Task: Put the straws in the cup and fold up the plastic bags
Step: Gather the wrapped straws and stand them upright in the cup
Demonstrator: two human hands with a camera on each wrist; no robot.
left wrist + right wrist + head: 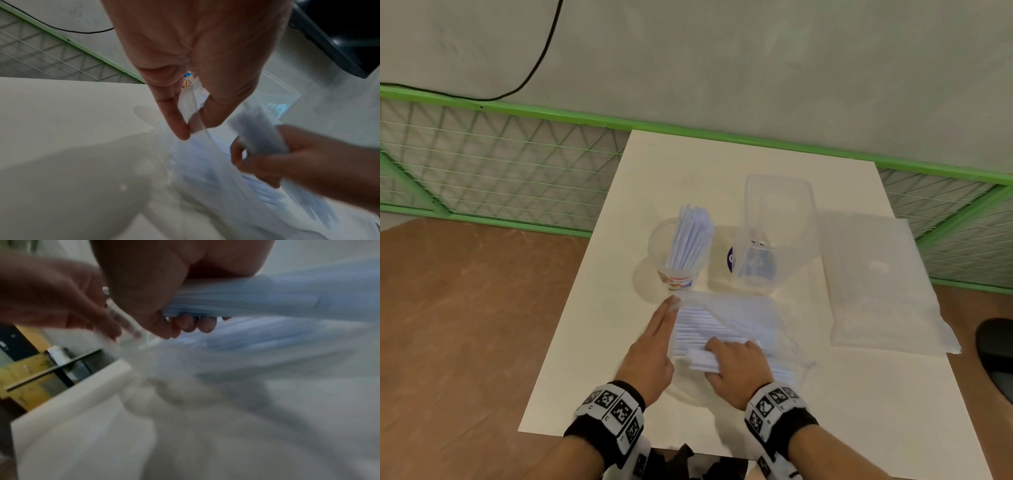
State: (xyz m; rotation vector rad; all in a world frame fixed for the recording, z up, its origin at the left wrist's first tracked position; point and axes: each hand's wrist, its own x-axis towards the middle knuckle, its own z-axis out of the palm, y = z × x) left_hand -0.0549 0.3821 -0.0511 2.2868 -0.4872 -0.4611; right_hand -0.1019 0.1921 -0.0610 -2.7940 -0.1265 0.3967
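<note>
A clear plastic bag [750,318] of white paper-wrapped straws lies on the white board in front of me. My left hand [654,346] pinches the bag's open edge [193,120] between thumb and fingers. My right hand [736,366] reaches into the bag and grips a bundle of straws [267,298], also seen blurred as the straw bundle [259,131]. Behind the bag stands a clear cup [678,253] with a printed base, holding several upright straws [690,236].
A second clear bag [774,233] stands upright right of the cup, over a purple round sticker. A flat empty plastic bag [876,281] lies at the right. The white board [592,359] rests on a brown table; a green mesh fence [500,164] runs behind.
</note>
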